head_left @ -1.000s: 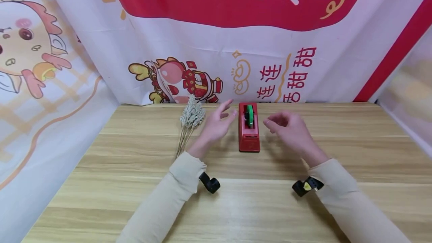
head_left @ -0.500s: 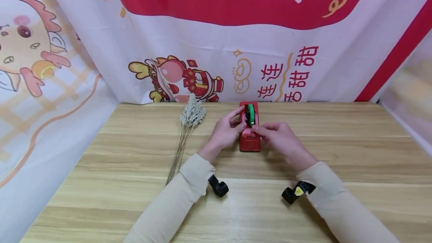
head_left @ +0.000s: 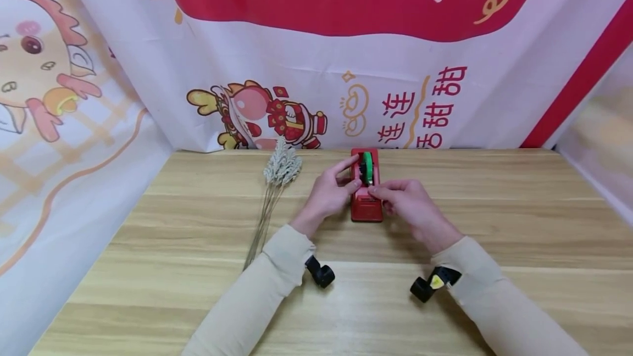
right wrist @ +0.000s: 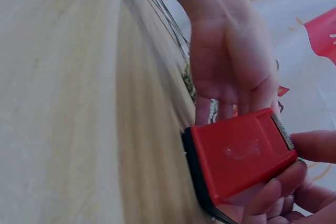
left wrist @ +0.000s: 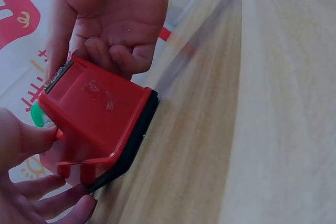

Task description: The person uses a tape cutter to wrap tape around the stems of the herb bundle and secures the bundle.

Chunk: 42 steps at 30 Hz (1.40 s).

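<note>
A pale wood-grain tabletop point(head_left: 366, 323) fills the lower view, its streaks running left to right and a soft sheen lying on the near middle; white printed fabric point(head_left: 306, 54) hangs along the far edge, with a large red panel above, a cartoon dragon point(head_left: 269, 117) lower down and red Chinese characters point(head_left: 440, 109) turned sideways; a second cloth point(head_left: 34, 70) with a big cartoon figure slopes down the left side, and a blurred pale one point(head_left: 598, 120) closes the right, beside a slanting red stripe point(head_left: 583, 65).

The red tape dispenser point(head_left: 366, 211) stands upright near the far edge, right of centre, its dark base on the wood and a green tape roll point(head_left: 368, 165) inside; the left hand point(head_left: 326, 195) has its grip holding the dispenser, thumb over the top and fingers along the left side; the right hand point(head_left: 414, 205) has a narrow grip, thumb and forefinger pinching at the roll's near edge, beside the serrated metal blade point(right wrist: 283, 132); a bunch of dried grass stems point(head_left: 283, 169) lies left of the left hand, heads towards the fabric; both sleeves point(head_left: 257, 284) are beige.
</note>
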Each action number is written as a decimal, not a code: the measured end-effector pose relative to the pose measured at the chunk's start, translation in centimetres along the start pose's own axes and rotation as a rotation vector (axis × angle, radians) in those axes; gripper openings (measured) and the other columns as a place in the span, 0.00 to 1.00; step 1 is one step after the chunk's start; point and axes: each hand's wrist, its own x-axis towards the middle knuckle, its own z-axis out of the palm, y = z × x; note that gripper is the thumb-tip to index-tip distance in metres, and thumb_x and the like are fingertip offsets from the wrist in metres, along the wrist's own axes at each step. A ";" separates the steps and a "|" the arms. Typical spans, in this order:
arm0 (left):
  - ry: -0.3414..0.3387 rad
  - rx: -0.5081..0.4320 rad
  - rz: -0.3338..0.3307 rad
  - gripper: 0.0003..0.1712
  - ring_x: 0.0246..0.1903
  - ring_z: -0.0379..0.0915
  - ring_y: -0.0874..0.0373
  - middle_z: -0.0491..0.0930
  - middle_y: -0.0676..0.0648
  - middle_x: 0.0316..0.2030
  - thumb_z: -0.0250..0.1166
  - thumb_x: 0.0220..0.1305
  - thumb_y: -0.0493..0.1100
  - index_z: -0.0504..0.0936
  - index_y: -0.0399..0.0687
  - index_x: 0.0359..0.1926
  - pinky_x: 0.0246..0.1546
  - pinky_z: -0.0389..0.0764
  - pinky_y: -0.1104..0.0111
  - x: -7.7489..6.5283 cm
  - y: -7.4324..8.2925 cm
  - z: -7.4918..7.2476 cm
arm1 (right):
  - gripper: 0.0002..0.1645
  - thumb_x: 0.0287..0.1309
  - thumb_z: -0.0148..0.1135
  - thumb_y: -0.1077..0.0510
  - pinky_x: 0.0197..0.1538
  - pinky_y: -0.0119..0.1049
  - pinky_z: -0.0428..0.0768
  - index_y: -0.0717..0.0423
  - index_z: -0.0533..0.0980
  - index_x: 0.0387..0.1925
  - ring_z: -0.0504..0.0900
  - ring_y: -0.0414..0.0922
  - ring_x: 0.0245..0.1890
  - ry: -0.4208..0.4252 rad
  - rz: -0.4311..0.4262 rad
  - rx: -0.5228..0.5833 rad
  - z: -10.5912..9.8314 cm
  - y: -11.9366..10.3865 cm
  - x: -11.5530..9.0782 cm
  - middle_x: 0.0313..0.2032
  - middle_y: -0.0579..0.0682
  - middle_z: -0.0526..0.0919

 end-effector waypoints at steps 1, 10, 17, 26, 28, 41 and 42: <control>0.003 0.002 -0.003 0.36 0.70 0.77 0.47 0.69 0.48 0.79 0.67 0.75 0.39 0.71 0.73 0.77 0.72 0.75 0.56 0.0 0.0 0.0 | 0.22 0.74 0.65 0.51 0.41 0.32 0.78 0.65 0.83 0.57 0.75 0.41 0.37 0.005 -0.007 0.004 0.1 0.0 0.0 0.36 0.40 0.84; 0.008 -0.009 -0.008 0.36 0.70 0.77 0.46 0.68 0.45 0.79 0.67 0.74 0.39 0.71 0.72 0.76 0.71 0.75 0.56 -0.1 0.0 0.0 | 0.23 0.76 0.63 0.51 0.40 0.32 0.77 0.65 0.81 0.59 0.75 0.39 0.36 0.017 -0.008 0.031 0.3 0.0 -0.1 0.36 0.40 0.83; 0.004 -0.008 -0.011 0.36 0.71 0.76 0.45 0.67 0.47 0.79 0.66 0.75 0.39 0.71 0.73 0.77 0.72 0.75 0.55 0.0 0.1 -0.1 | 0.22 0.76 0.63 0.49 0.48 0.35 0.80 0.62 0.82 0.59 0.76 0.45 0.44 0.012 0.005 -0.010 0.2 -1.1 -0.9 0.43 0.45 0.84; 0.001 -0.007 -0.020 0.37 0.71 0.75 0.44 0.67 0.48 0.80 0.67 0.74 0.39 0.71 0.75 0.77 0.71 0.76 0.55 -0.1 0.1 0.0 | 0.20 0.76 0.62 0.49 0.42 0.35 0.75 0.62 0.84 0.53 0.75 0.44 0.37 0.039 0.010 -0.033 0.6 -1.4 -1.6 0.33 0.43 0.82; -0.002 -0.009 -0.016 0.36 0.71 0.75 0.45 0.67 0.48 0.80 0.66 0.75 0.39 0.70 0.74 0.77 0.70 0.77 0.55 -0.1 0.1 0.1 | 0.20 0.76 0.62 0.49 0.38 0.34 0.74 0.62 0.84 0.52 0.74 0.44 0.34 0.048 0.002 -0.048 0.7 -1.3 -1.8 0.32 0.44 0.81; 0.005 0.010 0.007 0.36 0.71 0.74 0.45 0.67 0.47 0.79 0.66 0.76 0.40 0.70 0.73 0.77 0.71 0.76 0.55 -0.1 0.0 0.2 | 0.22 0.78 0.58 0.46 0.42 0.38 0.73 0.60 0.84 0.55 0.74 0.48 0.39 0.053 0.019 -0.091 1.0 -1.2 -2.6 0.34 0.47 0.80; 0.009 0.013 0.009 0.36 0.71 0.75 0.45 0.68 0.47 0.79 0.66 0.76 0.40 0.70 0.73 0.77 0.71 0.76 0.55 -0.1 0.0 0.2 | 0.22 0.78 0.59 0.46 0.43 0.39 0.73 0.59 0.84 0.55 0.74 0.48 0.40 0.050 0.018 -0.091 1.0 -1.1 -2.6 0.35 0.47 0.80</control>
